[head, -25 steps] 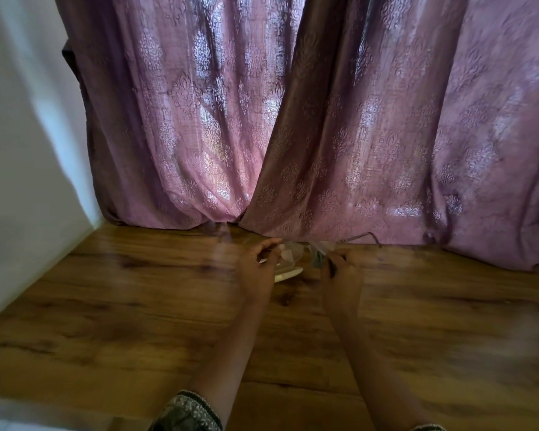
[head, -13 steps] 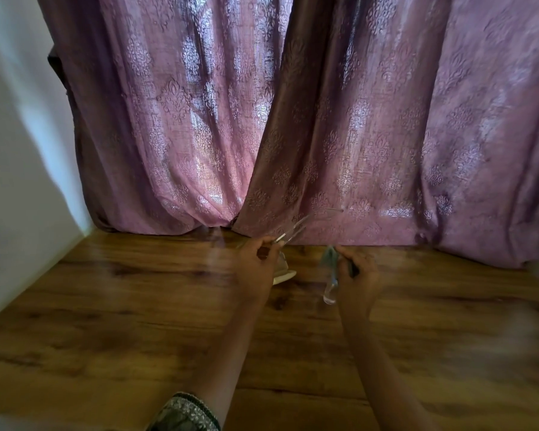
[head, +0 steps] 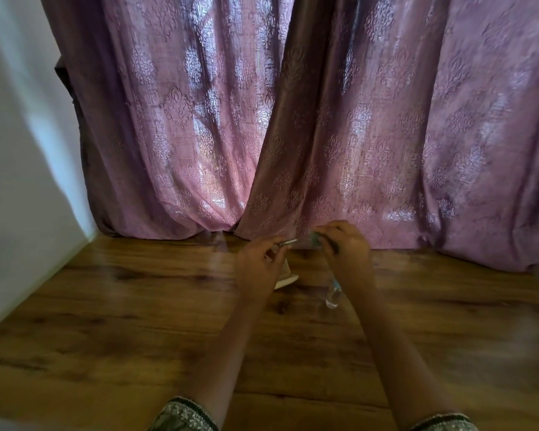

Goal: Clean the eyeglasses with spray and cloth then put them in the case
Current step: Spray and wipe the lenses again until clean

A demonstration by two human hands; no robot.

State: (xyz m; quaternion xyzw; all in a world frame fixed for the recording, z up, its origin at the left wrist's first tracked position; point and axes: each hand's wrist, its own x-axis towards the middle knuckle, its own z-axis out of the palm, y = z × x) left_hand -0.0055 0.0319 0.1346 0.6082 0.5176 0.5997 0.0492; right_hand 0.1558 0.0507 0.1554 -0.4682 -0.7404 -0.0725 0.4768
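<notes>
From the head camera, both forearms reach forward over a wooden desk (head: 137, 321) toward a pink patterned curtain (head: 199, 119) that hangs down to the desk's far edge. A white wall (head: 19, 150) stands to the left.

The left hand (head: 257, 264) is curled, thumb and forefinger pinched on a thin, dark metal piece (head: 288, 242) that pokes out to the right from its fingertips. This looks like a temple arm of the eyeglasses, though the blur makes the rest of the frame hard to pick out. Just beyond and below this hand, partly hidden by it, a pale flat thing (head: 288, 279) lies on the desk; it may be the case or the cloth, and the view does not settle which.

The right hand (head: 346, 248) is closed in a fist around a small clear spray bottle (head: 333, 298). The bottle's clear bottom end hangs out below the hand, above the desk, and a greenish top (head: 315, 237) shows at the fingers, on the side facing the left hand. The two hands are near each other, with the metal piece reaching into the gap between them, close to the bottle's top but not clearly touching it.

Patterned sleeve cuffs (head: 184, 416) show at the bottom edge on both arms.
</notes>
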